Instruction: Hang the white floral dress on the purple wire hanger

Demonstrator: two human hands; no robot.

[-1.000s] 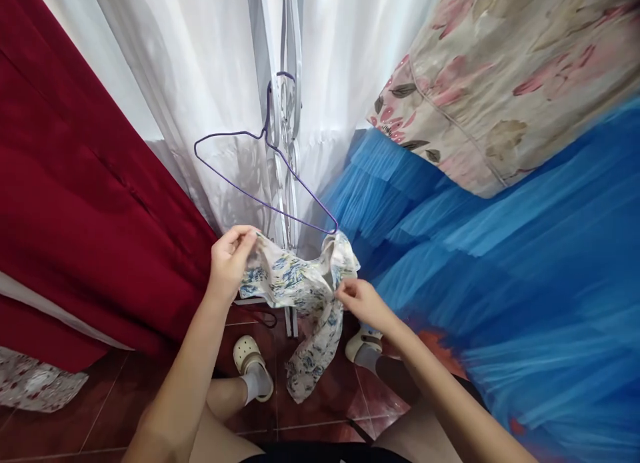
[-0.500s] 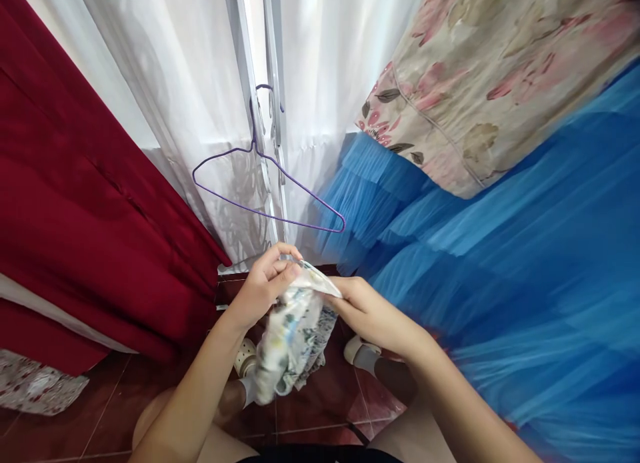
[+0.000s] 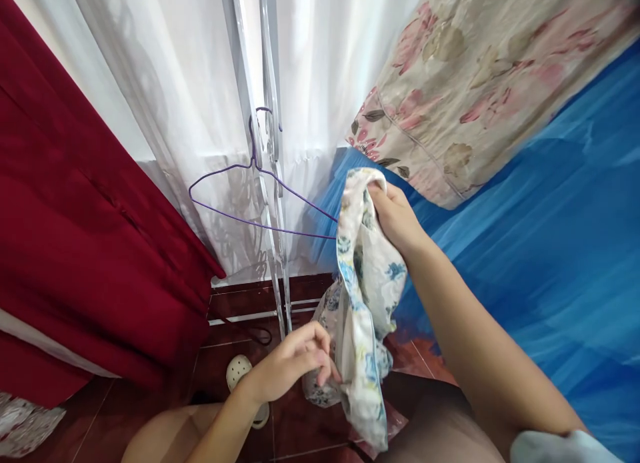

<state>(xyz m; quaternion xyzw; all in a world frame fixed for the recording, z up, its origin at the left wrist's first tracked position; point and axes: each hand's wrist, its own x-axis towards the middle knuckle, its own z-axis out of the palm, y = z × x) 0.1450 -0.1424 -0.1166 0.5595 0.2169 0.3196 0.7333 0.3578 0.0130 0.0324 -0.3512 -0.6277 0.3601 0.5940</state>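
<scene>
My right hand (image 3: pixel 395 213) grips the top of a white floral garment (image 3: pixel 383 276) printed with blue and yellow flowers, its thumb hidden inside a fold. A long trimmed edge of the cloth hangs down toward the floor; what kind of garment it is cannot be made out. Low on the left side of the cloth is my left hand (image 3: pixel 295 360), fingers loosely bent and apart, the fingertips at the fabric but not closed round it. Behind the garment a purple wire hanger (image 3: pixel 235 213) hangs from a metal rack (image 3: pixel 270 143), its right end covered by the cloth.
A dark red cloth (image 3: pixel 90 203) hangs at the left, with white curtains (image 3: pixel 185 90) behind the rack. To the right hang a beige floral garment (image 3: pixel 445 103) and blue tulle (image 3: pixel 530 236). A white clog (image 3: pixel 239 370) is on the red tiled floor (image 3: pixel 295 430).
My right hand has raised the floral garment up and to the right, and it now hangs more spread out. My left hand has come off the top edge and moved lower.
</scene>
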